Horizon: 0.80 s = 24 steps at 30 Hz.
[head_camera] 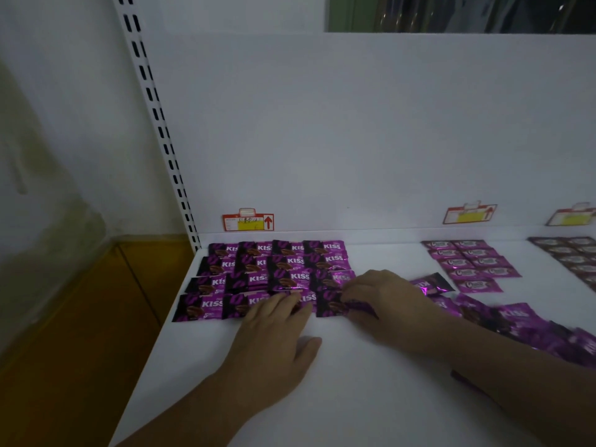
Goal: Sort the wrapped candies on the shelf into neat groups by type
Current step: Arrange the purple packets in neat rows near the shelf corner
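Four rows: KISS candies (pixel 274 269) gridded at the shelf's (pixel 354 398) back-left corner.
Left hand (pixel 274 343): fingers straight, pressing the front row.
Right hand (pixel 387 301): fingers seemingly pinching one purple candy (pixel 359 307).
Risk: sliding it in could nudge overlapping neighbours askew.

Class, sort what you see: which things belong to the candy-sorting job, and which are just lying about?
Job: KISS grid, loose KISS pile, pink-purple group, brown group, shelf, left hand pressing the grid, right hand pinching a candy.
Lying about: price tags, slotted upright.
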### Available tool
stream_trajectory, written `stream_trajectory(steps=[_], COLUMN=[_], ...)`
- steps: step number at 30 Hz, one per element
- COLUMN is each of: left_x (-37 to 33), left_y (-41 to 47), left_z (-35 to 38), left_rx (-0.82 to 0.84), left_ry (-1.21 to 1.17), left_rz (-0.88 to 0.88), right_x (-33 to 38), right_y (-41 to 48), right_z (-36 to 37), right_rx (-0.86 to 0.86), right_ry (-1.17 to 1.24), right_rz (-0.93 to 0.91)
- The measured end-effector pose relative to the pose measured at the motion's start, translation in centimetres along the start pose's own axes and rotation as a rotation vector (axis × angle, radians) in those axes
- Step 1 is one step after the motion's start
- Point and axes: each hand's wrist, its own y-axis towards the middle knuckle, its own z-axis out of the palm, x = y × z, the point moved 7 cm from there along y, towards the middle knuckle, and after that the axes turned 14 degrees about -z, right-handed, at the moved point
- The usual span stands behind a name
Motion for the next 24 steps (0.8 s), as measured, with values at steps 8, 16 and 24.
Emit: stream_trajectory(steps=[8,16,24], left_x=[0.0,0.2,-2.8], left_y=[0.0,0.1,0.5], left_z=[0.1,-0.2,-2.1], left_rx=[-0.001,-0.035,-0.048], left_ry=[-0.022,-0.091,-0.250], left_rz=[-0.006,-0.008,0.197], right_x=[-0.1,-0.9,-9.2], right_y=[0.4,-0.2,-9.9], right_z=[0.3,0.0,-7.6], right_rx=[-0.019,-0.026,-0.262], right_ry=[0.006,0.037,0.022], right_rz=[0.006,0.059,0.551])
